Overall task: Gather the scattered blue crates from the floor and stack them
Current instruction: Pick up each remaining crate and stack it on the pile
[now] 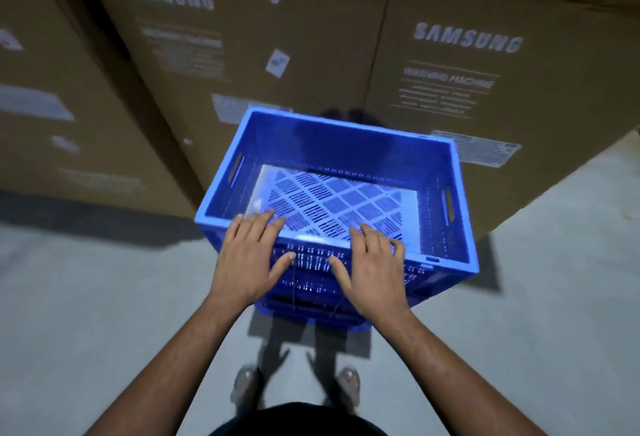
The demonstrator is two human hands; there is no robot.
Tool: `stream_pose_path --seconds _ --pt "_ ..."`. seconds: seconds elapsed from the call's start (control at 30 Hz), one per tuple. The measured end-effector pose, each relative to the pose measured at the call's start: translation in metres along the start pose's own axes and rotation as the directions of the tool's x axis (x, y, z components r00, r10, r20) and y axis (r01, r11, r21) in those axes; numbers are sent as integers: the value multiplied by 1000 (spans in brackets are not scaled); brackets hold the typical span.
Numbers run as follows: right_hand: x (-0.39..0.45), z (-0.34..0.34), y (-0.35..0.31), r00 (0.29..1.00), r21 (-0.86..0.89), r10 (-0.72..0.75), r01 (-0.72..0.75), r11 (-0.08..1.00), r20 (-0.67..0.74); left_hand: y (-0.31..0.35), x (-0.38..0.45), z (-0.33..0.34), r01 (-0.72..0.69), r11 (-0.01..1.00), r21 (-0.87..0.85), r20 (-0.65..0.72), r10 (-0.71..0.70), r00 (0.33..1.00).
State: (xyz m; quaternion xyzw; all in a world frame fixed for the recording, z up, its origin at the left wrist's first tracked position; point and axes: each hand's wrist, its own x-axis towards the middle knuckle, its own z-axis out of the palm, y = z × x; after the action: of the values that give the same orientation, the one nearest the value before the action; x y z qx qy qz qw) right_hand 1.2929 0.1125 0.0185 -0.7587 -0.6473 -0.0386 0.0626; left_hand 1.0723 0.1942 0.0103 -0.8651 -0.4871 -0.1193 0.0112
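Blue plastic fills the middle of your view: the top blue crate (339, 193) sits on a stack of blue crates (311, 300), of which you see only the near walls below it. How many crates are under it, you cannot tell. The top one is turned a little against your body, so its right near corner points toward the right side. Its bottom is a grid with slots, and each short wall has a handle slot.

Your left hand (247, 259) lies on the near rim of the top crate, on the left part. The fingers are straight and a little spread, reaching over the rim, and the thumb points to the right along the near wall. Your right hand (370, 273) lies on the same rim further right, fingers also stretched and spread, thumb pointing left. Neither hand curls around the rim; both rest flat on it.

The stack stands on the grey concrete floor (104, 297), just beside the cardboard boxes (485, 89) at the far side. These large brown boxes carry the word SAMSUNG and white labels. Near the bottom edge you see your two shoes (348, 380) on the floor, behind the stack, slightly blurred.
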Motion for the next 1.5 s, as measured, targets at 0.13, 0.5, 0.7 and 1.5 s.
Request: stream_pose_path --seconds 0.13,0.5,0.7,1.5 --pt "-1 0 -47 980 -32 -190 192 981 60 -2 -47 -4 65 997 -28 21 -65 998" --pt "-64 37 -276 768 202 -599 565 800 227 -147 -318 -4 722 643 -254 217 -690 690" --pt "-101 69 -464 517 260 -823 782 566 237 -269 -468 -66 854 510 -100 58 -854 517" --pt "-30 146 -1148 63 321 -968 936 141 241 -795 -653 -178 976 189 103 -6 -982 191"
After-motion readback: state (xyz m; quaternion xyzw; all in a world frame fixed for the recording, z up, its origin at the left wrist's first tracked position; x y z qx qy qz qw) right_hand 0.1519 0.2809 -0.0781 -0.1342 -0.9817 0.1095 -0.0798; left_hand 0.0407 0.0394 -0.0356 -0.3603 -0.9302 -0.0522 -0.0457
